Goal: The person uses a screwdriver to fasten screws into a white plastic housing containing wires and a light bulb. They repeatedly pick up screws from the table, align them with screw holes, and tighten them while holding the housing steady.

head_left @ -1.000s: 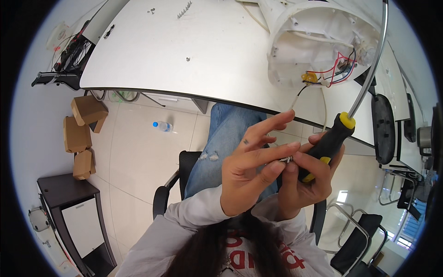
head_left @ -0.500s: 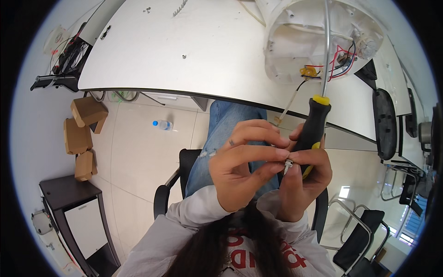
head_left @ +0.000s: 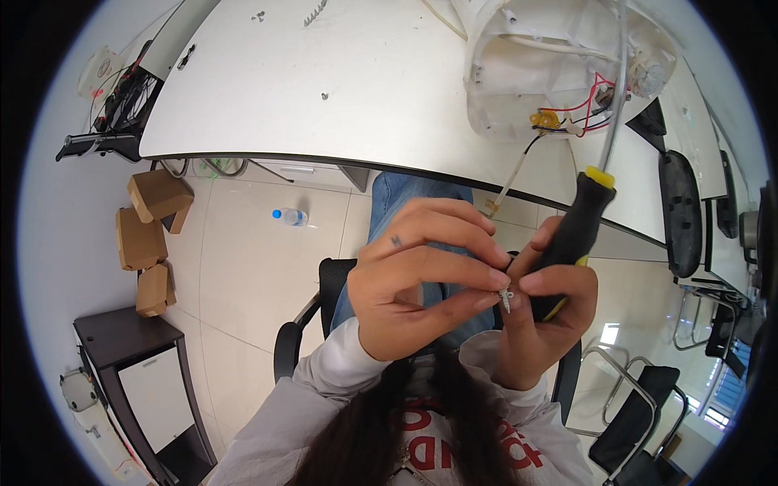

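Note:
Between the thumb and fingertips of my left hand [head_left: 425, 275] is a small silver screw [head_left: 506, 300], its pointed end downward, with what looks like a little ring or washer near its head. My right hand [head_left: 559, 312] has its fingers wrapped round the black and yellow handle of a screwdriver [head_left: 577, 219]. The long metal shaft points away toward the desk. My right thumb and index finger are close beside the screw; whether they touch it I cannot tell. Beyond the shaft, a white plastic housing [head_left: 486, 105] lies on the desk, with red, blue and black wires inside.
The white desk [head_left: 267, 97] carries a row of screws [head_left: 315, 12] at its far edge and a few small loose ones. On the floor to the left lie a bottle [head_left: 292, 217] and cardboard boxes [head_left: 142, 239]. A dark cabinet [head_left: 126, 324] stands at the left.
The screwdriver has swung to the right, its shaft leaning further over the housing. My right thumb has drawn slightly away from the screw, which my left fingers still pinch.

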{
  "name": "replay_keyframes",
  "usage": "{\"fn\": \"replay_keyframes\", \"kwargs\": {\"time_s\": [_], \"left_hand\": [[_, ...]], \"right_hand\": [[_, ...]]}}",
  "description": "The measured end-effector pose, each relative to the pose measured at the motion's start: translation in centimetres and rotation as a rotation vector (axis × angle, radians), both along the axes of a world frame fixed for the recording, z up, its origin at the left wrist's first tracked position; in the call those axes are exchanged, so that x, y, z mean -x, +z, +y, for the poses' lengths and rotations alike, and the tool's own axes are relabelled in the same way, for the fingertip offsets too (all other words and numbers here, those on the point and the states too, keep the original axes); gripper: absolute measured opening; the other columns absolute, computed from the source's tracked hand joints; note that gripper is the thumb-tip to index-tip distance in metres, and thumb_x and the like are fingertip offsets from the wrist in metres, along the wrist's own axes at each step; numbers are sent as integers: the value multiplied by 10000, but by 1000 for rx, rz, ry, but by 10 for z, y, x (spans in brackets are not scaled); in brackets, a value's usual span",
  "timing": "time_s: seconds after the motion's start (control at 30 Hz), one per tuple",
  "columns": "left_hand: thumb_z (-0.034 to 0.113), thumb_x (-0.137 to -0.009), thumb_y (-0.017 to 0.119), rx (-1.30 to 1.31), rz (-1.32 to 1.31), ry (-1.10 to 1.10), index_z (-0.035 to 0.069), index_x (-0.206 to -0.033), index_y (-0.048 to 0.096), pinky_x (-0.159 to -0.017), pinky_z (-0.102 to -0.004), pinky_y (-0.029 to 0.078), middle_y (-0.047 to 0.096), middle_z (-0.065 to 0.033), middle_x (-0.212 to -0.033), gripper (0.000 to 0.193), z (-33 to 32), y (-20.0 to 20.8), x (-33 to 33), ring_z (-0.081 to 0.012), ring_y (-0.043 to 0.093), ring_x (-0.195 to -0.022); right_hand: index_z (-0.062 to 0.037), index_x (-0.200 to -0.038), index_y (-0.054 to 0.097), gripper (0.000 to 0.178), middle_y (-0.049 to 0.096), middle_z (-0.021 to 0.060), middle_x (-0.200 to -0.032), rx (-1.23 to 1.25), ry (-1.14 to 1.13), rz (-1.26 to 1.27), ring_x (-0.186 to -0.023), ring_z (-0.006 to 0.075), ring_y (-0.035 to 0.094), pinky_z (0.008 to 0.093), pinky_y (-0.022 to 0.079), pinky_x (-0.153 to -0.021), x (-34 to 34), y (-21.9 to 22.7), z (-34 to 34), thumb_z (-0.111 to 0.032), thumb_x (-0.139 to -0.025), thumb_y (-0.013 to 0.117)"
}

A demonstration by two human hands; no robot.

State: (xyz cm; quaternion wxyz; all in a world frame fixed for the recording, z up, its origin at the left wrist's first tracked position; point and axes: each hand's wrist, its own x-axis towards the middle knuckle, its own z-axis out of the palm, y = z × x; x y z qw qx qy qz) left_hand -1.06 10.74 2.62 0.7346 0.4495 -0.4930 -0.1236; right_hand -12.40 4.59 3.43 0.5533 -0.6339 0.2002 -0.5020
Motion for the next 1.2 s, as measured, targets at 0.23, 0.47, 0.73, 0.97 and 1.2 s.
{"fn": "replay_keyframes", "kwargs": {"time_s": [0.23,0.47,0.73,0.97,1.2], "left_hand": [[153,-721,714,28,-50,94,20,-794,616,-756,-396,454,610,-112,-804,180,2,3,2,-301,557,-875],[157,-713,720,-15,-185,151,35,-771,611,-740,-385,460,627,-98,-783,173,8,10,-1,-292,567,-849],[171,-708,721,-11,-170,125,46,-762,621,-733,-375,459,631,-94,-791,168,7,8,-1,-282,567,-839],[207,-715,712,-5,-165,100,41,-773,627,-723,-372,462,630,-96,-782,196,5,8,0,-283,570,-825],[238,-730,705,16,-126,48,33,-767,617,-699,-367,468,622,-99,-776,226,5,5,1,-281,569,-818]], "right_hand": [[-98,-818,657,260,466,123,-968,69,53,45,-607,80,498,185,390,-538,2,8,0,-7,-596,756],[-83,-791,649,207,492,143,-968,44,135,158,-677,105,497,200,401,-550,7,18,-3,-65,-618,762],[-72,-787,610,199,565,50,-846,-28,179,98,-879,219,475,317,407,-740,6,17,-2,-45,-634,733],[-80,-779,593,212,584,18,-792,-38,185,67,-885,230,475,333,408,-748,5,18,-1,-53,-628,738],[-82,-767,599,264,568,65,-810,-47,187,7,-880,220,479,304,424,-679,2,14,0,-76,-577,783]]}}
